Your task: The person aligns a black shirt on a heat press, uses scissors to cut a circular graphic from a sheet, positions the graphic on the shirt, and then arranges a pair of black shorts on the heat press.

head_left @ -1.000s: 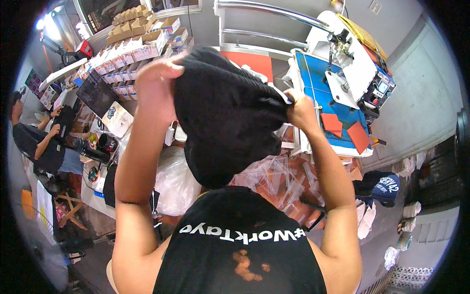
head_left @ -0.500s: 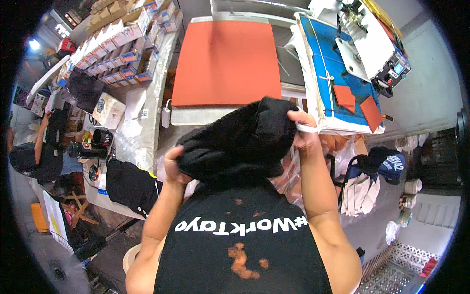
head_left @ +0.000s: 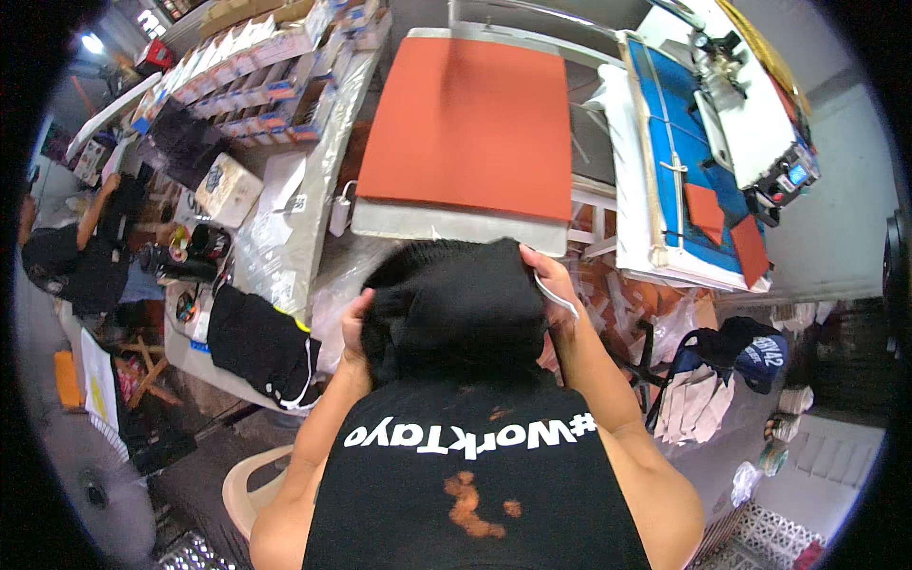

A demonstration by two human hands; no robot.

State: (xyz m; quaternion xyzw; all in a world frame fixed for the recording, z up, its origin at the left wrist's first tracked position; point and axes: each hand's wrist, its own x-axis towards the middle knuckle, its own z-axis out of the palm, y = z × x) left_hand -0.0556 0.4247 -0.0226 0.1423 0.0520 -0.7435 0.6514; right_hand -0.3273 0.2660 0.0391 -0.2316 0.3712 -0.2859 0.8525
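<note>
Head view: a person bunches a black garment (head_left: 454,309) against the chest, just below the front edge of the heat press.
Left hand (head_left: 355,328): grip clenched on the garment's left side, fingers sunk into the cloth.
Right hand (head_left: 549,283): grip grasping the garment's upper right edge, beside a white trim.
Heat press: orange pad (head_left: 470,123) lies flat, bare.
Desk (head_left: 285,228): silver-covered, at left, carrying boxes.
</note>
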